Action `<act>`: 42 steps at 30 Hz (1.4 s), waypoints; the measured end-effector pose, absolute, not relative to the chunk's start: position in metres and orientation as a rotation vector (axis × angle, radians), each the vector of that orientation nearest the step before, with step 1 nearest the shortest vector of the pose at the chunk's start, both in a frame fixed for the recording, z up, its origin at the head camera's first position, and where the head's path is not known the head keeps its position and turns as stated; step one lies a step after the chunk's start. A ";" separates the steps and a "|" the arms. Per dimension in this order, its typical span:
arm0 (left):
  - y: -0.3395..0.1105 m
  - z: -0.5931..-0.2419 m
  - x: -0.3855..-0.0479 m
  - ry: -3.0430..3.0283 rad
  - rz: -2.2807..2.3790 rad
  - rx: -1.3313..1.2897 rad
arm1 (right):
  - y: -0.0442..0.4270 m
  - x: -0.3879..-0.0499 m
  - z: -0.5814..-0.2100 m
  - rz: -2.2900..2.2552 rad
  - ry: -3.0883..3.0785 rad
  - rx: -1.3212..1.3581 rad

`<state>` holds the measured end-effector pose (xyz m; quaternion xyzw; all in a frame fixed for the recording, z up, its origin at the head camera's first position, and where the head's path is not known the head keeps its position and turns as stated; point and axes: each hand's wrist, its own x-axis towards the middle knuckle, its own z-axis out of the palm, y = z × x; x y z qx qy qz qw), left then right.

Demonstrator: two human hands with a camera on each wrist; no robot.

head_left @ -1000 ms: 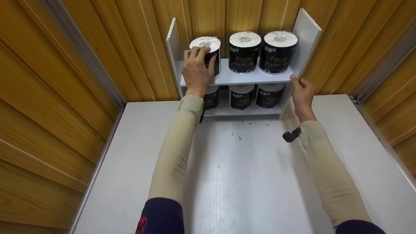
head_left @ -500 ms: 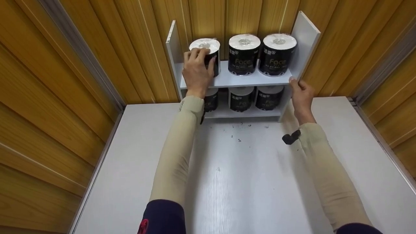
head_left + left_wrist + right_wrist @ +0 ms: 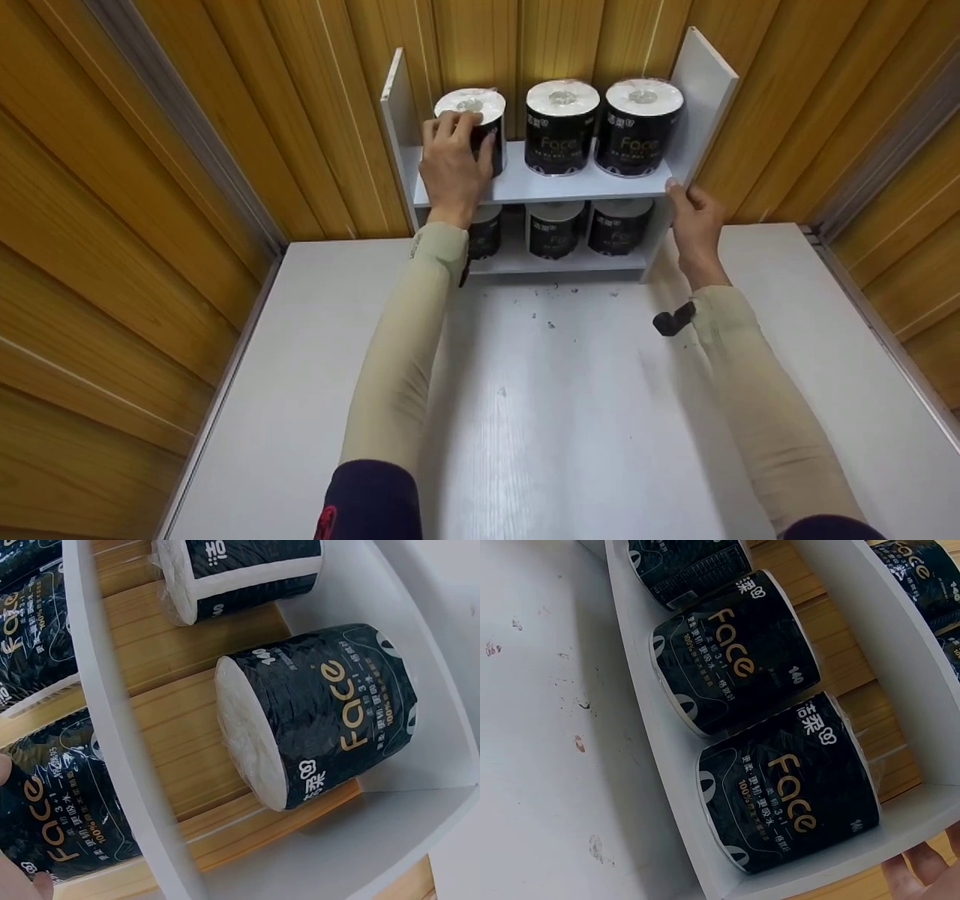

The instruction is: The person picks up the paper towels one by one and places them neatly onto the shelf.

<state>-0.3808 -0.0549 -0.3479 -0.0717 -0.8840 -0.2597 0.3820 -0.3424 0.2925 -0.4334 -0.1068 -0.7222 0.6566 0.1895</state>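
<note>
My left hand (image 3: 454, 166) grips the left toilet paper roll (image 3: 471, 103) on the upper shelf, fingers at its top edge and thumb at its right side. The roll stands upright in a dark wrapper marked "Face". My right hand (image 3: 697, 229) holds the right side panel (image 3: 701, 105) of the white two-tier shelf near its upper board (image 3: 525, 192); the right wrist view shows its fingers (image 3: 925, 864) at the panel's outer edge. Beside the gripped roll, past a gap, stand a middle roll (image 3: 559, 142) and a right roll (image 3: 637, 142).
Several more rolls stand on the lower tier, among them a middle one (image 3: 553, 234) and a right one (image 3: 619, 229). The shelf stands against a wood-slat wall (image 3: 315, 112) on a white table (image 3: 540, 420). Small dark specks (image 3: 551, 325) lie before it.
The head view has tilted slightly, so the scene sits a little lower in it. Both hands keep their holds, and the rolls stay in place on the shelf.
</note>
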 end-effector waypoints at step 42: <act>-0.113 -0.352 -0.296 -2.449 -0.563 -0.517 | 0.339 -0.291 -0.404 1.429 -2.604 -0.058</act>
